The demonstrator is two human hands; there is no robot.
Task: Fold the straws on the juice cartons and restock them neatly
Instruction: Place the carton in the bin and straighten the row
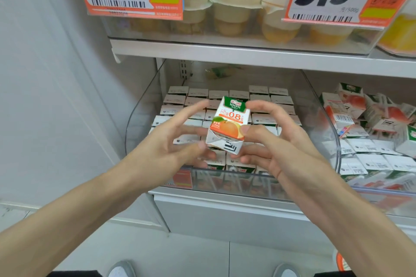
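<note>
Head view puts a small white, green and orange paperboard juice carton (pixel 228 122) at centre, tilted, its creased, folded bottom flap towards the camera, over a clear curved plastic bin (pixel 136 123). The left hand (pixel 166 141) pinches its 7 o'clock corner, thumb in front, long fingers spread behind. The right hand (pixel 281 141) clasps the 3 o'clock edge, index finger curled over the top. I judge the straw-folding step under way. No straw shows, so the next move likely needs a turn of the carton before slotting it among the flat-topped white cartons (pixel 198 93) packed in rows below.
</note>
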